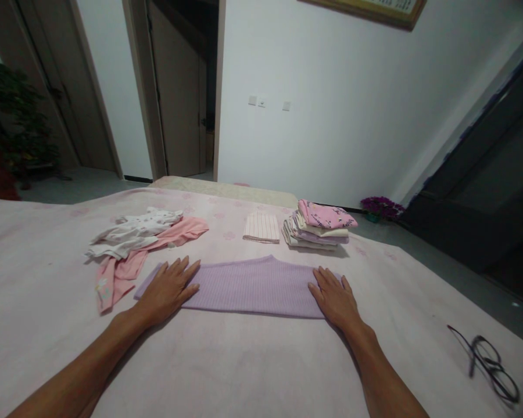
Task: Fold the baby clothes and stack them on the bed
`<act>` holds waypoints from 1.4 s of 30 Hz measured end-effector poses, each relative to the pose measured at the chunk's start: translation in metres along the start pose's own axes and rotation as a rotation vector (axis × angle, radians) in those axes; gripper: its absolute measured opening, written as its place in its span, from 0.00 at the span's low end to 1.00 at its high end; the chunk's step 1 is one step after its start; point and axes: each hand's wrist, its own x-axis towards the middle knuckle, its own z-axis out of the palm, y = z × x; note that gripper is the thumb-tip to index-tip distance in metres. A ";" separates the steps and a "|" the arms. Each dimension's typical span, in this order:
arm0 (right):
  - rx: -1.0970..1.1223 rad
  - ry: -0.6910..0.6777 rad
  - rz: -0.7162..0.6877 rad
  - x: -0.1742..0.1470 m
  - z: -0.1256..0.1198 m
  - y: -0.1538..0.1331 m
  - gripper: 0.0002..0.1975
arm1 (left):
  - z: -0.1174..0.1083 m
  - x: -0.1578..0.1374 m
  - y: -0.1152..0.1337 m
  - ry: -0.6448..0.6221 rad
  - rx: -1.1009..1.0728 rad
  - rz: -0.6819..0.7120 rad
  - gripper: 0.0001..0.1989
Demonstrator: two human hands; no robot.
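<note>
A ribbed purple pair of pants (253, 287), folded lengthwise, lies flat across the bed in front of me. On its left end my left hand (168, 290) rests palm down, fingers spread. My right hand (335, 296) presses flat on its right end, fingers also apart. Beyond the pants sits a small folded striped cloth (262, 227). To the right of that cloth stands a stack of folded clothes (316, 235) with a pink printed garment (326, 214) on top. Left of the pants, a crumpled white garment (135, 232) partly covers a pink garment (117, 276).
A pale pink sheet (244, 360) covers the bed. Eyeglasses (488, 363) lie near its right edge. Purple flowers (381, 207) stand on the floor beyond the bed. A door (178, 93) stands ajar at the back, and a leafy plant (13, 110) is at far left.
</note>
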 end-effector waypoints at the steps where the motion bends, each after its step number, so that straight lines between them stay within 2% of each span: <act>1: 0.004 -0.005 0.002 0.000 0.000 0.000 0.29 | 0.001 -0.001 -0.002 0.006 0.016 -0.016 0.30; 5: 0.011 -0.004 0.003 0.000 -0.001 0.000 0.29 | 0.002 -0.004 -0.006 0.012 0.049 -0.018 0.30; 9: 0.044 0.184 0.019 -0.006 -0.010 -0.010 0.28 | 0.003 -0.003 -0.006 0.018 0.057 -0.011 0.29; 12: 0.147 0.280 -0.070 -0.014 -0.021 -0.025 0.22 | 0.003 -0.002 -0.006 -0.004 0.086 -0.015 0.29; 15: 0.204 0.230 -0.125 -0.020 -0.029 -0.037 0.14 | 0.006 -0.002 -0.007 -0.015 0.122 -0.009 0.29; 18: 0.157 0.179 -0.023 -0.019 -0.031 -0.036 0.11 | 0.008 -0.002 -0.009 0.009 0.110 0.007 0.29; 23: 0.066 0.194 0.114 -0.016 -0.026 -0.022 0.13 | 0.006 -0.003 -0.008 0.047 0.042 0.006 0.27; 27: 0.078 0.234 0.052 -0.016 -0.017 -0.018 0.17 | 0.004 -0.003 -0.006 0.053 0.028 0.011 0.27; 30: 0.064 0.171 -0.027 -0.016 -0.006 -0.016 0.22 | 0.004 -0.003 -0.006 0.050 0.012 -0.003 0.28; 33: 0.076 0.132 -0.025 -0.014 0.003 -0.013 0.24 | 0.002 -0.003 -0.011 0.075 -0.097 -0.018 0.28; 37: 0.149 0.252 -0.018 -0.013 0.008 -0.008 0.23 | -0.006 -0.004 -0.025 0.284 -0.361 -0.197 0.24; 39: 0.184 0.321 -0.046 -0.012 0.009 -0.007 0.21 | -0.011 -0.005 -0.033 0.355 -0.359 -0.312 0.24; 42: 0.217 0.361 -0.088 -0.012 0.011 -0.006 0.19 | -0.019 -0.007 -0.045 0.258 -0.243 -0.404 0.26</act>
